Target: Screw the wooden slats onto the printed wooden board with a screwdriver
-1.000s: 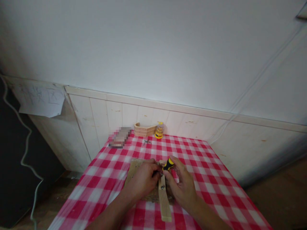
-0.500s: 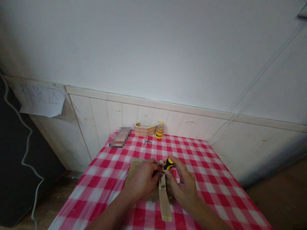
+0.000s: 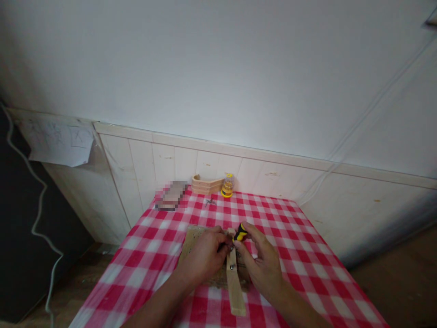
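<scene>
My right hand (image 3: 264, 259) is closed around a short yellow-and-black screwdriver (image 3: 241, 232), whose tip points down at the upper part of a wooden strip (image 3: 235, 291). Across from it, my left hand (image 3: 208, 250) pinches near the screwdriver's tip, beside the strip; what is between its fingertips is hidden. The strip is pale and bends slightly, and a dark screw (image 3: 232, 267) shows in its middle. Under the strip and my left hand lies a worn brown board (image 3: 189, 243).
At the table's back stand curved wooden pieces (image 3: 206, 186) beside a yellow-based clear bit container (image 3: 227, 186). Several small dark screws (image 3: 210, 202) lie in front of them. A blurred-out flat object (image 3: 172, 196) sits back left. A red-and-white checked cloth (image 3: 307, 273) covers the table.
The screwdriver handle has turned slightly in my right hand, its yellow and black parts showing differently. The wooden strip's near end has shifted a little to the right.
</scene>
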Available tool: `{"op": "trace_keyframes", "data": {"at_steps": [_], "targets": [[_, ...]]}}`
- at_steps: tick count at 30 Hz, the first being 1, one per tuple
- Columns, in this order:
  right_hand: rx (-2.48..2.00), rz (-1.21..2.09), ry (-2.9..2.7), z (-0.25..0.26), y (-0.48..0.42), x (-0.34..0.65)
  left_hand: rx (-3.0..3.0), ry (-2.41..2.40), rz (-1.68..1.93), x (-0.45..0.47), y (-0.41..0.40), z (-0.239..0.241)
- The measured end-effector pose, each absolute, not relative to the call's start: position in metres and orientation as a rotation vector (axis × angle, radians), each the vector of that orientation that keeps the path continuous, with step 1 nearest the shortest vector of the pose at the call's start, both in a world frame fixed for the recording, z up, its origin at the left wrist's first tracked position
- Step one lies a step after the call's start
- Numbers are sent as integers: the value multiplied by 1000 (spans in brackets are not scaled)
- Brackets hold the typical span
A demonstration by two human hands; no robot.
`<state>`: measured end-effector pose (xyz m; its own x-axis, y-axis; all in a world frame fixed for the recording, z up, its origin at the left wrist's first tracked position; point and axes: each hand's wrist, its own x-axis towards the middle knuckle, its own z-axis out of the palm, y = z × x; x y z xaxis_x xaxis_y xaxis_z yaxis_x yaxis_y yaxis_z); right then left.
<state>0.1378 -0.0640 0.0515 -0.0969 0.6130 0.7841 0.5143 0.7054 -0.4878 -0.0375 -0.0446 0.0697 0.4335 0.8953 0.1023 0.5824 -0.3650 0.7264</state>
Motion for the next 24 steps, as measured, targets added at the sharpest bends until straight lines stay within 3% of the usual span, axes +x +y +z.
{"op": "trace_keyframes", "data": {"at_steps": [24], "targets": [[-899,99,-1760,53,-67,140,2061,1181,754,-38,-44,66]]}}
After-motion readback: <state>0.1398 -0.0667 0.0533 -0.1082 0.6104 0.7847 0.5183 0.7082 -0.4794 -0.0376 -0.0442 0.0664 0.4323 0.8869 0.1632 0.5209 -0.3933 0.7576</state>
